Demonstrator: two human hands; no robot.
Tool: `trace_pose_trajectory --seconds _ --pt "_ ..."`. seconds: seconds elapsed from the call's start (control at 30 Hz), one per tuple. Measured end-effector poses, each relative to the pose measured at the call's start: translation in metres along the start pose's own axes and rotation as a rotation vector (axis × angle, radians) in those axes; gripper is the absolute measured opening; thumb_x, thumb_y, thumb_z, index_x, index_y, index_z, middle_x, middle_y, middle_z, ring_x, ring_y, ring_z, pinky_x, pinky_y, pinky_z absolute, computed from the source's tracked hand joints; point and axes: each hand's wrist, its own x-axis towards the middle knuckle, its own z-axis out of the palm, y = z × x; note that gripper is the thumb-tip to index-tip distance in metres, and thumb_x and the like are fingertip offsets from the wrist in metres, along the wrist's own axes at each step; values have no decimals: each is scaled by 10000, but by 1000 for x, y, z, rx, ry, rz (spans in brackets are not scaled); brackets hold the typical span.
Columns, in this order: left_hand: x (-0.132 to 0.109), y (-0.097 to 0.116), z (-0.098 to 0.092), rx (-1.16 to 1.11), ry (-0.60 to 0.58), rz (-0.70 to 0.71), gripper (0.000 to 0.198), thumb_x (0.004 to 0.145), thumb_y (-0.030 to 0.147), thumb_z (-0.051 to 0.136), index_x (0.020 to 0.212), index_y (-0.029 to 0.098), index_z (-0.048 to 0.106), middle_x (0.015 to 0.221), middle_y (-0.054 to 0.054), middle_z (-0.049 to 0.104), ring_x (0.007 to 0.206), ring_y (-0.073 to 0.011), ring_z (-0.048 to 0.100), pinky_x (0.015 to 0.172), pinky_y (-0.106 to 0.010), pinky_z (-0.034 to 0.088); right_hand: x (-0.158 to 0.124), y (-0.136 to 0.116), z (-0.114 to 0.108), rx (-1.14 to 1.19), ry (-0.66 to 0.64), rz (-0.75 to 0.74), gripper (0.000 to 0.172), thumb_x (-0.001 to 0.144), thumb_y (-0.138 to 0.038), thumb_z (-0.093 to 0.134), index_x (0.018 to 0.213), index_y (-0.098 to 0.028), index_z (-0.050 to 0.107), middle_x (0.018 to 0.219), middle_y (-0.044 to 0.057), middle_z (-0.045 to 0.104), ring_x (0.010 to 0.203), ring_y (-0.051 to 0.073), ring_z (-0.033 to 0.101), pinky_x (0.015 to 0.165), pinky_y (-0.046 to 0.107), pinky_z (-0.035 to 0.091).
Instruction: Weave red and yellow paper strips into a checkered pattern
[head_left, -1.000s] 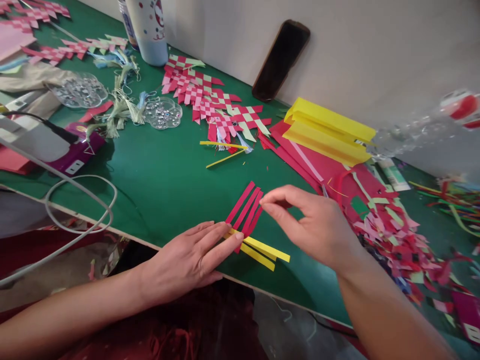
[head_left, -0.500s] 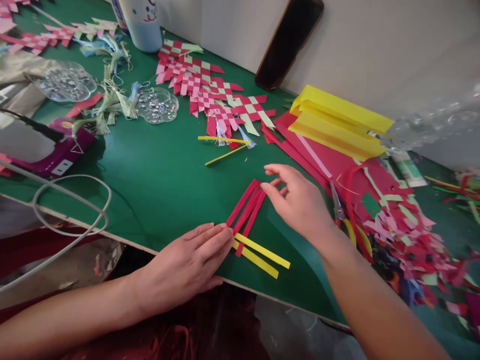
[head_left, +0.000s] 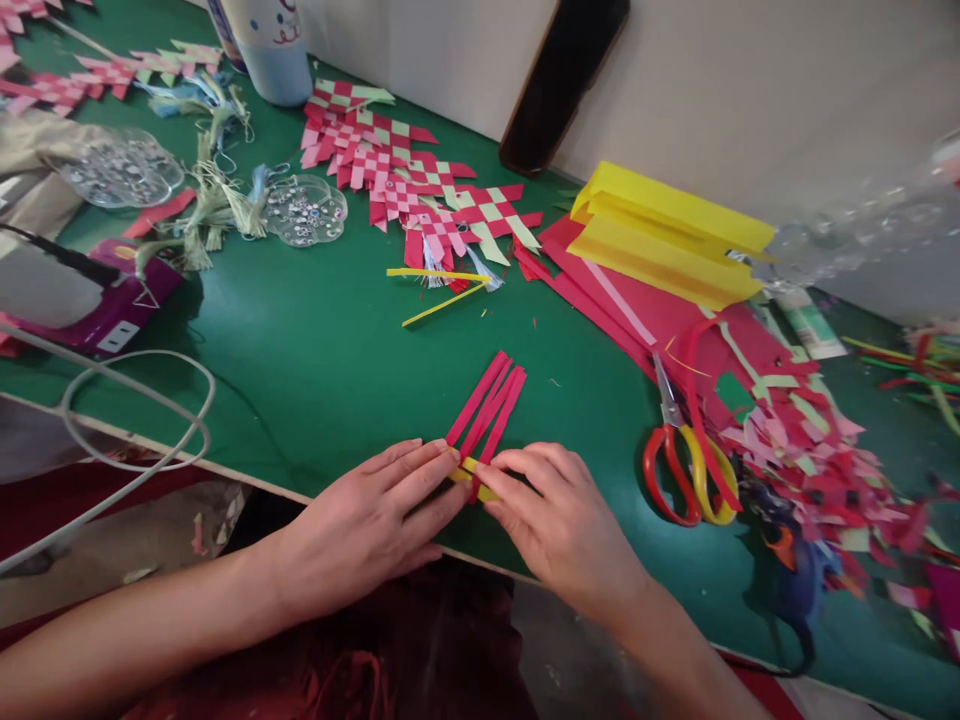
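Red paper strips [head_left: 486,405] fan out across the green table, crossed near their lower ends by yellow paper strips [head_left: 468,464]. My left hand [head_left: 375,520] lies over the left part of this crossing, fingers together and holding the strips down; what is beneath them is hidden. From the right, my right hand [head_left: 559,510] closes its thumb and fingers on the yellow strips, covering their right ends. Its fingertips are close to those of my left hand. Scissors [head_left: 686,470] with red and yellow handles lie to the right of my right hand.
Woven checkered paper pieces [head_left: 420,180] are piled behind the strips. Folded yellow paper [head_left: 664,240] rests on red sheets [head_left: 562,240], beside paper scraps [head_left: 810,450]. A phone [head_left: 562,85] leans at the wall. Bead trays [head_left: 306,210], tassels [head_left: 206,200] and a white cable [head_left: 210,395] are leftward.
My right hand has moved down and left, from the upper ends of the red strips to the yellow strips, and closed on them. The scissors' handles are now uncovered. My left hand stays put.
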Motion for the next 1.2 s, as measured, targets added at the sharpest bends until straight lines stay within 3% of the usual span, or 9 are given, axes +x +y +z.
trace_pose_trajectory --seconds 0.27,0.6,0.73,0.8,0.93,1.2 --pt "2 0 -3 35 91 12 463 953 424 525 1253 71 524 1343 -172 555 1312 -269 493 1113 -394 419 -8 -11 -3 -4 155 21 71 886 -234 651 941 -219 694 906 31 706 888 197 557 809 369 430" --pt "1 -4 -1 -32 97 12 429 952 398 521 1235 76 529 1334 -185 549 1274 -272 529 1079 -406 468 7 -16 11 -67 166 -7 100 908 -174 613 913 -229 697 903 -6 724 875 171 560 800 358 372" --pt "-1 -4 -1 -49 105 17 465 922 401 583 1265 93 526 1347 -185 533 1279 -286 524 1074 -419 471 4 -14 11 -55 173 -1 76 909 -247 633 942 -227 698 918 1 726 889 177 563 813 359 376" --pt "-1 -4 0 -60 92 18 503 905 406 611 1302 113 514 1365 -186 513 1292 -293 510 1079 -433 464 -1 -10 8 -19 189 38 102 901 -281 645 954 -213 701 908 19 721 881 181 566 816 359 398" --pt "-2 -4 1 -91 45 20 554 899 377 629 1396 207 455 1393 -165 476 1333 -286 467 1096 -461 441 -8 9 1 37 209 104 138 906 -172 607 982 -211 715 896 37 707 862 176 571 793 334 461" --pt "-2 -4 1 -76 30 8 529 910 372 599 1390 186 478 1377 -168 469 1313 -293 482 1094 -467 443 12 45 3 21 93 -10 116 873 -290 666 946 -247 747 1046 58 706 1054 230 546 916 409 439"
